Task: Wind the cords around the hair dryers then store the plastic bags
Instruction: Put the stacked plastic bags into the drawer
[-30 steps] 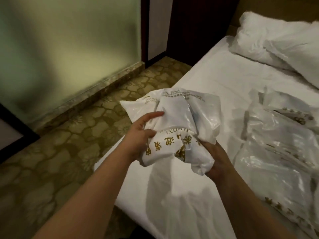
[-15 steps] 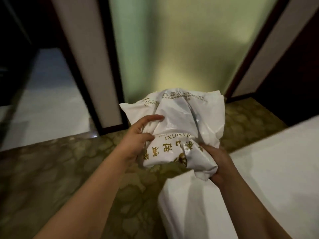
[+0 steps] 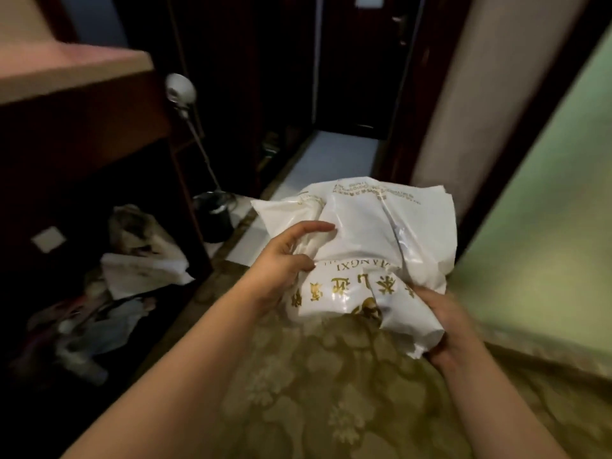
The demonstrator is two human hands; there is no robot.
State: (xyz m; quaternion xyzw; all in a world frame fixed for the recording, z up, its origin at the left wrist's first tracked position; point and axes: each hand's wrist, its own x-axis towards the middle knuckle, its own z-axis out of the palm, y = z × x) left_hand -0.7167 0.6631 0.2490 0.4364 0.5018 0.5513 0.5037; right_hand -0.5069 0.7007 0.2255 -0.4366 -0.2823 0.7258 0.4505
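The person holds a bundle of white plastic bags (image 3: pixel 371 246) in front of the body, in the air above a patterned olive carpet (image 3: pixel 331 402). The bundle is crumpled and folded over itself, with gold characters printed across its lower face and small gold print along its top edge. The left hand (image 3: pixel 281 270) grips the bundle's left side: the index finger lies nearly straight across the plastic, and the thumb presses in below it, pinching a fold. The right hand (image 3: pixel 447 326) cups the lower right corner from beneath, its fingers curled under the plastic and mostly hidden by it.

To the left stands a dark wooden cabinet (image 3: pixel 82 127) with a pale top. On the floor at its foot lies a dim heap of bags and cloth (image 3: pixel 132 270); what else is in it cannot be told, as that area is dark and blurred. Beyond the cabinet's far corner a lamp (image 3: pixel 180 89) with a round pale head rises on a thin stem beside a dark bin (image 3: pixel 215 217). A frosted green panel (image 3: pixel 546 210) fills the right side.
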